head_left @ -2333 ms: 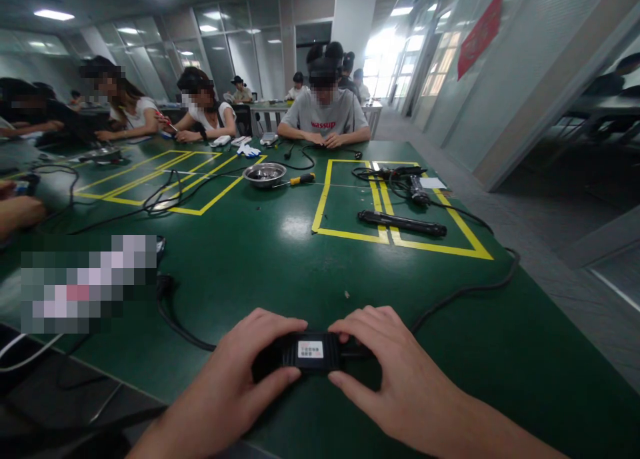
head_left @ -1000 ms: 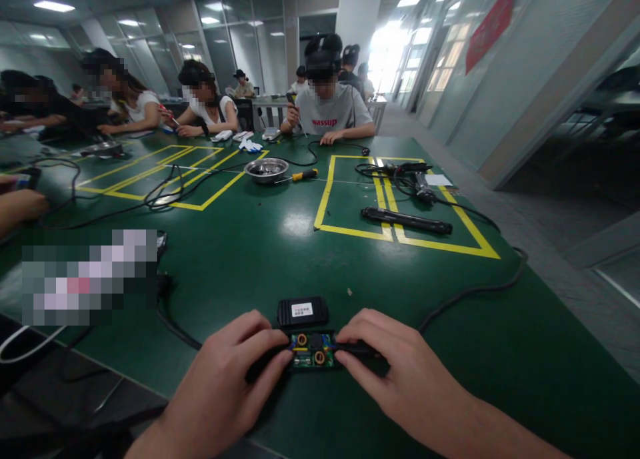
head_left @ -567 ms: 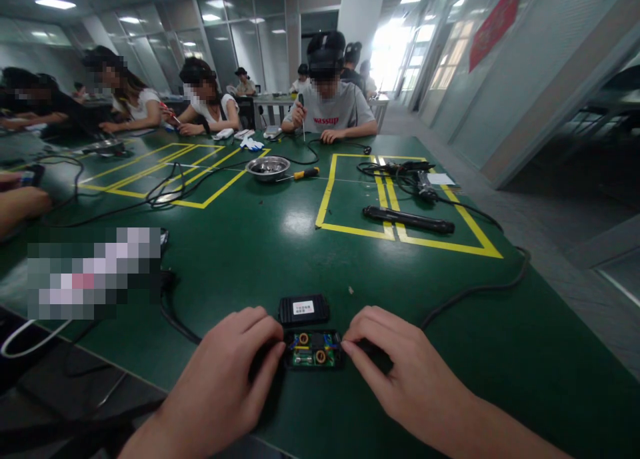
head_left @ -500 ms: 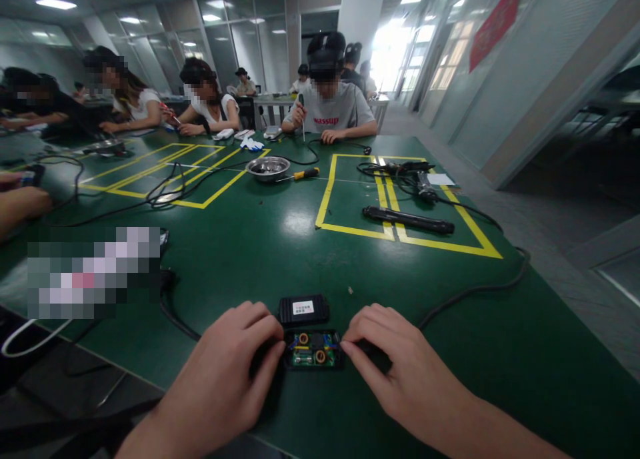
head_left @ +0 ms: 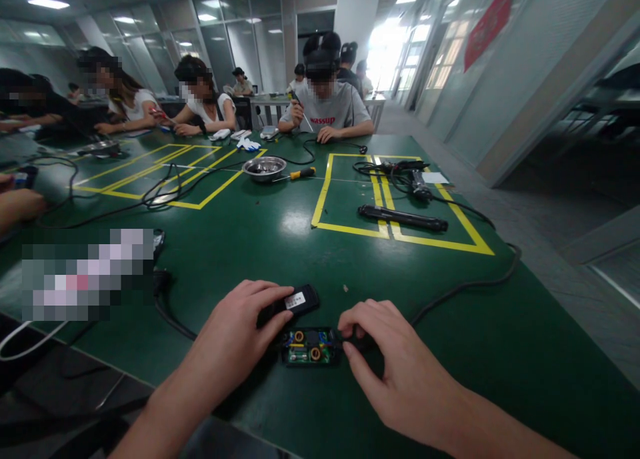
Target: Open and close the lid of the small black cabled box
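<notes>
An open black plastic case (head_left: 311, 362) lies on the table in front of me. Inside it show a green circuit board (head_left: 301, 346), copper coils and blue and yellow wires. My left hand (head_left: 250, 322) grips a black cover (head_left: 309, 299) with a white label between thumb and fingers, just behind the case and tilted. At the case's right end, the fingers of my right hand (head_left: 387, 349) are curled around the black cable (head_left: 361, 343), which is partly hidden by the hand.
A metal bowl (head_left: 264, 169) and a screwdriver (head_left: 303, 173) lie ahead. To the right are a black tube (head_left: 403, 218) and coiled cables (head_left: 395, 169). A plug (head_left: 161, 280) lies left, near a blurred-out object (head_left: 87, 275). A co-worker (head_left: 325, 105) sits opposite.
My left hand has left the case's left end and taken hold of the cover, turning it to a slant. My right hand stays at the right end, its fingers slightly wider apart.
</notes>
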Tool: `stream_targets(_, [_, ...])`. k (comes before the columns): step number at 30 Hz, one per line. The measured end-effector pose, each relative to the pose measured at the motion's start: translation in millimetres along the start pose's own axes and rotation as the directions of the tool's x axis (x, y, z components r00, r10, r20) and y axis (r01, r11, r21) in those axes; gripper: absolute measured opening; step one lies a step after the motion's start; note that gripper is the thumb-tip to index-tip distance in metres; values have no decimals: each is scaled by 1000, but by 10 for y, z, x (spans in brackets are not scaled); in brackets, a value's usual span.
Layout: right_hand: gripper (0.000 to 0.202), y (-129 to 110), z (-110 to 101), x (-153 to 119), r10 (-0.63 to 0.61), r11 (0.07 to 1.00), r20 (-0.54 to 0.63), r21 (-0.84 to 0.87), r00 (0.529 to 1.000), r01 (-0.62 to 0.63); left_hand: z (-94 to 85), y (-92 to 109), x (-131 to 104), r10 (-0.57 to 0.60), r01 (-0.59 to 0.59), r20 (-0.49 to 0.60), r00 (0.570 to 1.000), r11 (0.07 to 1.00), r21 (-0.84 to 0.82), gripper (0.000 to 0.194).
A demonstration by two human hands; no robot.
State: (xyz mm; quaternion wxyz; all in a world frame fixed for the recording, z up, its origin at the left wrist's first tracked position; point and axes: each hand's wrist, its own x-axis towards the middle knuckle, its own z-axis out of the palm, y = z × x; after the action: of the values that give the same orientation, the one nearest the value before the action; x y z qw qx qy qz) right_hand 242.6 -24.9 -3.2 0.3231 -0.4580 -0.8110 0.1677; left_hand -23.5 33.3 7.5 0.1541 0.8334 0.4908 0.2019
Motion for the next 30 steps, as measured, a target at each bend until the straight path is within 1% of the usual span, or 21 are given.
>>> stream_targets(2, [23, -5, 1, -9, 21, 1000, -8, 2, 1000, -21, -41, 1, -2, -2, 2, 26, 1000, 1000, 21, 37])
stream_targets(4, [26, -1, 4, -20, 32, 999, -7, 9, 999, -32, -68, 1, -10, 13, -16, 42, 999, 998, 57, 37])
stream_targets(9, [33, 13, 1, -32, 32, 999, -12, 24, 999, -32, -82, -21, -32, 92, -102, 64, 994, 978, 181, 39])
stream_targets(12, [36, 15, -3, -32, 23, 999, -1, 35, 1000, -23, -82, -46, -42, 118, -130, 67, 991, 967, 217, 39])
stream_targets(15, [41, 17, 9, -42, 40, 998, -1, 54, 999, -40, -97, -42, -76, 159, -155, -13, 987, 976, 154, 34])
stream_targets(17, [48, 17, 20, -53, 62, 996, -1, 64, 998, -62, -119, -3, -126, 198, -195, -68, 978, 979, 55, 33])
stream_targets(18, [51, 15, 23, -59, 70, 995, 2, 66, 998, -70, -131, 27, -157, 219, -220, -72, 973, 976, 2, 34])
stream_targets(19, [54, 11, 22, -63, 75, 995, 6, 66, 997, -75, -141, 59, -191, 242, -244, -50, 969, 969, -46, 35])
stream_targets(21, [58, -2, 10, -63, 77, 995, 14, 66, 997, -78, -149, 118, -255, 274, -269, 41, 961, 957, -111, 41])
stream_targets(23, [57, -22, -13, -52, 74, 995, 33, 67, 997, -77, -137, 152, -302, 279, -262, 128, 952, 956, -131, 47])
stream_targets(24, [54, -31, -24, -42, 73, 995, 48, 68, 996, -76, -125, 157, -318, 274, -256, 149, 950, 958, -127, 49])
stream_targets(28, [35, -43, -44, 6, 73, 995, 130, 57, 989, -81, -80, 128, -336, 274, -261, 132, 953, 960, -105, 53])
stream_targets(30, [33, -35, -39, 23, 77, 995, 151, 47, 986, -85, -69, 115, -331, 276, -263, 124, 953, 958, -110, 53])
